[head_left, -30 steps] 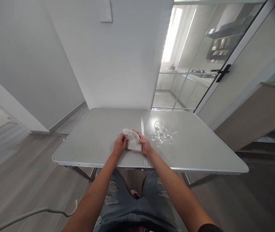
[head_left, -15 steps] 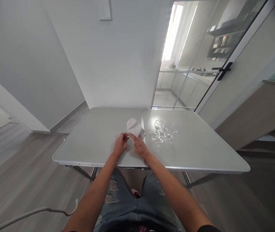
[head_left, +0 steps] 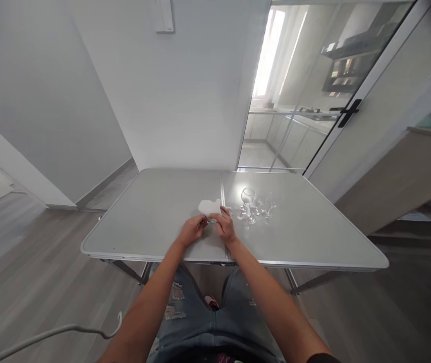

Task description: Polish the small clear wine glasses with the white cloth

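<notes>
Near the front middle of the table (head_left: 151, 212), my left hand (head_left: 193, 229) is closed, its fingertips pinching a small clear piece that looks like part of a glass (head_left: 211, 220). Most of it is hidden by the fingers and cloth. My right hand (head_left: 224, 227) is closed on a white cloth (head_left: 208, 207), which bunches up beyond the fingertips. Both hands almost touch each other. To their right stand several clear stemmed glasses, the largest a round-bowled wine glass (head_left: 248, 195) at the left of the cluster.
A seam (head_left: 222, 185) runs across the table between its two halves. Behind the table rises a pale wall (head_left: 185, 101), with a glazed sliding door (head_left: 294, 91) at the right. A grey curved hook-ended cable or rod (head_left: 71, 327) juts in at lower left.
Both hands have shifted slightly, the right fingers now curled over the cloth's right side. The cloth has moved lower and looks flatter. The cluster of glasses stays put.
</notes>
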The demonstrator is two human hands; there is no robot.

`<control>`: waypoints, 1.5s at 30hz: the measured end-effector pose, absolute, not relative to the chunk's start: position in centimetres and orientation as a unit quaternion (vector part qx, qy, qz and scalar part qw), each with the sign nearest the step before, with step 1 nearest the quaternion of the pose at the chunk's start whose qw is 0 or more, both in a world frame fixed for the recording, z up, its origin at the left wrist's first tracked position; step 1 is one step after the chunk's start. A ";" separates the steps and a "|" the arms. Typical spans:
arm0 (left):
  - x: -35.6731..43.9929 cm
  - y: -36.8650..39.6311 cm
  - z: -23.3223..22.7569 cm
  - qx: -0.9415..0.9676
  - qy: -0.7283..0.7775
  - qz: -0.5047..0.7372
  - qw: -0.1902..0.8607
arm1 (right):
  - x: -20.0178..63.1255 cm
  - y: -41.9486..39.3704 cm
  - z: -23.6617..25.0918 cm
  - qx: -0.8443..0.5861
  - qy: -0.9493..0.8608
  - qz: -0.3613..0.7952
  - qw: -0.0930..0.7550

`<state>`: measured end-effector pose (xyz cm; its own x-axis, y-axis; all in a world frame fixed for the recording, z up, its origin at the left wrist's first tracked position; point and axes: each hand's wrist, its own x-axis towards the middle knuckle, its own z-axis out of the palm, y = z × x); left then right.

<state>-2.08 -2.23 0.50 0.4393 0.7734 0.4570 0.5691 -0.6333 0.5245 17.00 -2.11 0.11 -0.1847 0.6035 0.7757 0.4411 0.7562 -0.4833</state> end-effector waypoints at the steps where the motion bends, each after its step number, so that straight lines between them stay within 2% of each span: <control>1: -2.1 -2.3 0.6 0.839 0.397 0.338 0.155 | 17.1 -2.0 0.1 -0.347 -0.750 0.097 0.554; 9: -2.2 -2.4 0.6 0.845 0.369 0.333 0.196 | 17.4 -1.6 0.6 -0.403 -0.605 0.308 0.614; 15: -2.2 -2.4 0.5 0.836 0.372 0.350 0.202 | 17.7 -0.5 1.2 -0.365 -0.435 0.538 0.623; 19: -2.2 -2.4 0.5 0.811 0.382 0.389 0.211 | 18.0 0.0 1.2 -0.285 -0.323 0.683 0.590; 22: -2.2 -2.3 0.6 0.782 0.396 0.435 0.206 | 17.7 0.0 1.0 -0.238 -0.307 0.734 0.557; 26: -2.2 -2.3 0.7 0.748 0.417 0.477 0.197 | 17.0 -0.4 0.9 -0.233 -0.302 0.756 0.532; 35: -2.2 -1.9 0.8 0.687 0.470 0.518 0.196 | 16.2 -0.9 0.5 -0.231 -0.427 0.715 0.504; 45: -2.5 -1.0 0.0 0.665 0.469 0.531 0.235 | 16.6 -1.2 0.7 -0.298 -0.571 0.560 0.522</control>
